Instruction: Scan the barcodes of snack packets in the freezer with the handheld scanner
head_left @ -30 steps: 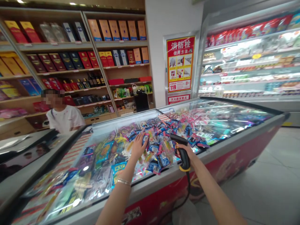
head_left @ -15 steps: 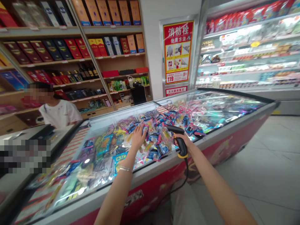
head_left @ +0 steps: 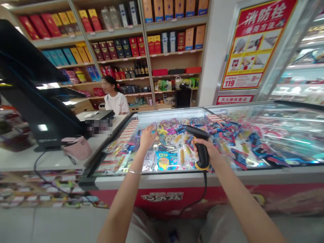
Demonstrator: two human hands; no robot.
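My right hand [head_left: 209, 148] grips a black-and-yellow handheld barcode scanner [head_left: 201, 152], whose head points up and to the left over the freezer. Its black cord [head_left: 204, 192] hangs down the front of a red-sided chest freezer [head_left: 162, 197]. My left hand [head_left: 148, 137] is spread open just above the colourful packaged snacks [head_left: 172, 143] inside the freezer, close to a blue-and-yellow packet [head_left: 164, 160]. A thin bracelet [head_left: 135, 171] circles my left wrist. I cannot tell whether my left fingers touch the packets.
A co-worker in a white shirt [head_left: 115, 104] stands behind a counter with a black monitor [head_left: 30, 87] and a pink bag [head_left: 77, 147]. Wooden shelves of boxed goods [head_left: 121, 47] fill the back. A red fire-hydrant poster [head_left: 255, 44] hangs on the right.
My view has swung left and moved closer to the freezer, bringing the counter and co-worker toward the middle. Both hands stay over the packets, and the scanner remains in my right hand.
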